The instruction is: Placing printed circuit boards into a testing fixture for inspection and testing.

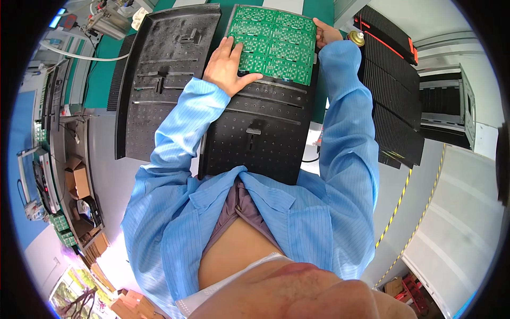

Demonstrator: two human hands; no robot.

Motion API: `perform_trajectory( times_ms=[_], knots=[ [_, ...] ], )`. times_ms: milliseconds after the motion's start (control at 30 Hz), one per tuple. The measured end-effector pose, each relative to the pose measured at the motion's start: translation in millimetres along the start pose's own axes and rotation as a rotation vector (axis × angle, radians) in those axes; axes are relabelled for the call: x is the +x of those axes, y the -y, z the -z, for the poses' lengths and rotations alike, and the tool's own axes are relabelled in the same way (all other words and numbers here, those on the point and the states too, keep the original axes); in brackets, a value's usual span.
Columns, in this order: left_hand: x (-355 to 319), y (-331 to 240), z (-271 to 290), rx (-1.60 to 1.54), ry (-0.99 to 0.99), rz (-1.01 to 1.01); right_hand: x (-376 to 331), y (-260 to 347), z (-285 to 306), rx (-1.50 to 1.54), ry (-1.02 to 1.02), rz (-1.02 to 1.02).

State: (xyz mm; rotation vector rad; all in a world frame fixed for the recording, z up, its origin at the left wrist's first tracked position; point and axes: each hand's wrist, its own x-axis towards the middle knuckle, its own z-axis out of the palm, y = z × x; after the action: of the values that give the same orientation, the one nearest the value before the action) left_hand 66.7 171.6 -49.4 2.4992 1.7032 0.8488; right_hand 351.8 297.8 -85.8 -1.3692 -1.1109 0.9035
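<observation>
At the far left, an open cardboard box (77,179) sits on a shelf, with small green boards near the lower rim of the view. A white hose (85,56) curves across a green surface (99,87), close to a metal machine (109,22). Next comes a black tray (175,114) with raised sides, rows of small holes and dark clips. The person's left hand (224,66) reaches up in a blue striped sleeve (186,119); it is open, its fingers laid over the left edge of a green circuit board (279,45) and its thumb stretched to the right along the lower edge. The board, a sheet of many repeated small sections, lies over the far part of a second black tray (271,146), whose near end is close to the person's body. At the board's upper right corner is the right hand (328,35), its fingers partly bent; whether they grip the edge cannot be told. Just beside it stands a round can (356,38) with a gold-coloured top. Farther right are black ridged racks (393,80), and below them yellow-and-black tape (394,204) runs along the grey floor (404,226).
</observation>
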Motion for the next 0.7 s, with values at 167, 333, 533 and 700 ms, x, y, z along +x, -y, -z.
perform_trajectory(
  times_ms=[167,333,533,700],
  knots=[
    [-0.6,-4.4,-0.4,0.045,0.013,0.043,0.9,-1.8,-0.7,-0.016,-0.003,0.014],
    [-2.7,-1.9,-6.0,0.046,0.004,0.037,-0.7,-1.1,0.8,-0.024,-0.006,0.027],
    [-4.5,-1.2,-8.7,0.059,0.004,0.027,-2.2,-0.2,-0.6,-0.03,-0.015,0.052],
    [-3.0,-5.9,-4.1,0.091,0.009,0.03,-2.0,-0.1,-0.6,-0.042,-0.034,0.071]
  ],
)
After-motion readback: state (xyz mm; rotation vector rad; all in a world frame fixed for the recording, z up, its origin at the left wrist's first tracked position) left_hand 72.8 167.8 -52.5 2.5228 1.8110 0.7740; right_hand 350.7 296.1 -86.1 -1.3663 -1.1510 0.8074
